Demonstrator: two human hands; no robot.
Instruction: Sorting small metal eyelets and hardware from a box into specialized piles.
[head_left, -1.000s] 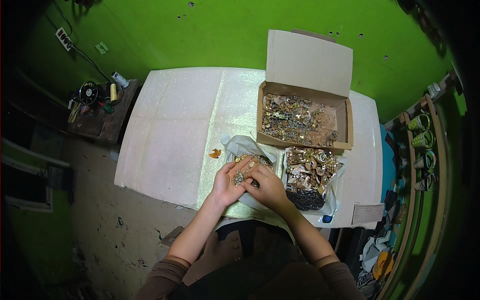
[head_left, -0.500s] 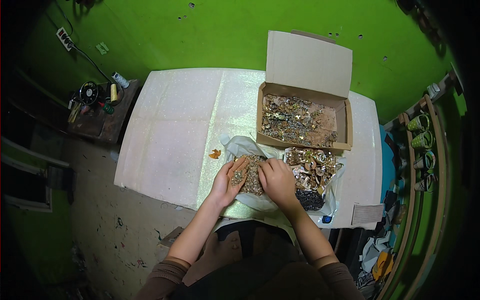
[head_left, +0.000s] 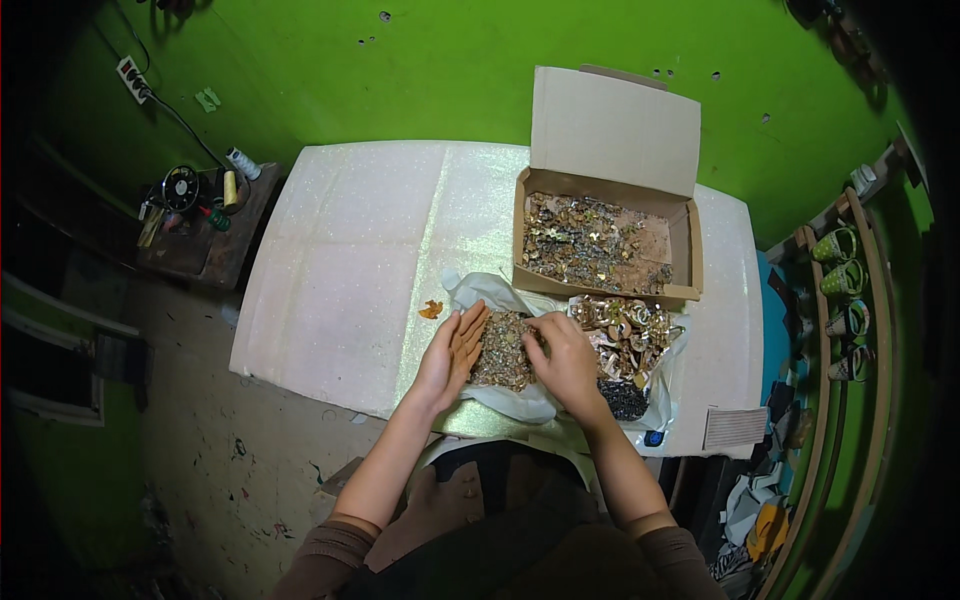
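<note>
A heap of small brown and silvery bead-like pieces [head_left: 502,352] lies on a white plastic bag [head_left: 512,402] in front of me. Along the heap's left side my left hand [head_left: 448,355] is open, its fingers straight and the palm turned toward the pieces. My right hand [head_left: 563,362] is over the heap's right edge, fingers curled in; whatever they pinch is too small to make out. Just right of it, a second bag [head_left: 662,405] bears larger shiny metal ornaments [head_left: 625,335] and a cluster of black beads [head_left: 622,398].
Behind the bags stands an open cardboard box [head_left: 684,293] with many small ornaments in it. An orange-brown piece [head_left: 431,309] lies left of the heap on the glittery white table cover [head_left: 340,270]. A grey striped card [head_left: 735,429] sits at the table's right corner, near a shoe rack [head_left: 825,400].
My left hand, which cupped some of the small pieces, has straightened and is now without them; they lie in the heap. My right hand has shifted slightly right.
</note>
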